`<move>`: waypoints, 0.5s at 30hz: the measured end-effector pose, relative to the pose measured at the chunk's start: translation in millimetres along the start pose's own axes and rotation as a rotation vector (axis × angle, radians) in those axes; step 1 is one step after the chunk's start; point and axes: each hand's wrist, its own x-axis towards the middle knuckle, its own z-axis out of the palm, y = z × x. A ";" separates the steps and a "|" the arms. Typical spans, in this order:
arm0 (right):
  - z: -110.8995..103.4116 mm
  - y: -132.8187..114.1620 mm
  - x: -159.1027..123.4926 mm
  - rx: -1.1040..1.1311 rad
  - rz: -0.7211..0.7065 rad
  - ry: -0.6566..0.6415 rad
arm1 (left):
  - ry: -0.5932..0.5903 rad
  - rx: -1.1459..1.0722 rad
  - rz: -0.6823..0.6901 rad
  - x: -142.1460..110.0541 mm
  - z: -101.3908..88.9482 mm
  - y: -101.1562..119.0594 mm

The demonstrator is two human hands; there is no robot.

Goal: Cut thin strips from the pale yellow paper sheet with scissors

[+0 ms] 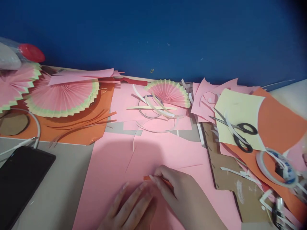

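A large pink paper sheet (112, 159) lies in front of me under both hands. My right hand (178, 188) pinches a narrow orange paper strip (146, 178) between thumb and index finger, and the strip's end pokes out to the left of the fingertips. Close beside it, my left hand (131, 207) rests on the pink sheet with its fingers stretched out; its fingertips lie just below the strip, and I cannot tell if they touch it. The rest of the strip is mostly hidden by the hands. Thin paper slivers lie on the sheet farther up.
Folded pink-and-yellow paper fans (64, 95) lie at the back left, another fan (168, 92) at back centre. A black phone (26, 182) is at left. On the right are scissors (240, 131), a tape roll (260, 163), cardboard (223, 172) and paper scraps. A blue wall (153, 38) stands behind.
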 end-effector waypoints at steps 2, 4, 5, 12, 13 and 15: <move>1.1 0.8 -1.0 -0.013 -0.008 0.008 | 0.012 -0.004 -0.031 0.5 -0.4 -0.1; 1.1 1.6 -1.9 -0.019 -0.008 0.014 | -0.016 -0.012 -0.054 0.2 -1.4 0.8; 0.8 1.9 -2.2 -0.012 -0.009 0.016 | -0.040 -0.019 -0.063 0.1 -2.2 1.4; 0.1 3.5 -4.4 0.014 -0.014 0.055 | -0.084 -0.076 -0.085 3.6 -9.8 0.8; 0.0 3.4 -4.7 0.011 -0.017 0.056 | -0.084 -0.071 -0.086 4.1 -10.3 0.7; -0.4 3.2 -5.2 0.011 -0.022 0.057 | -0.084 -0.068 -0.098 4.3 -10.6 1.2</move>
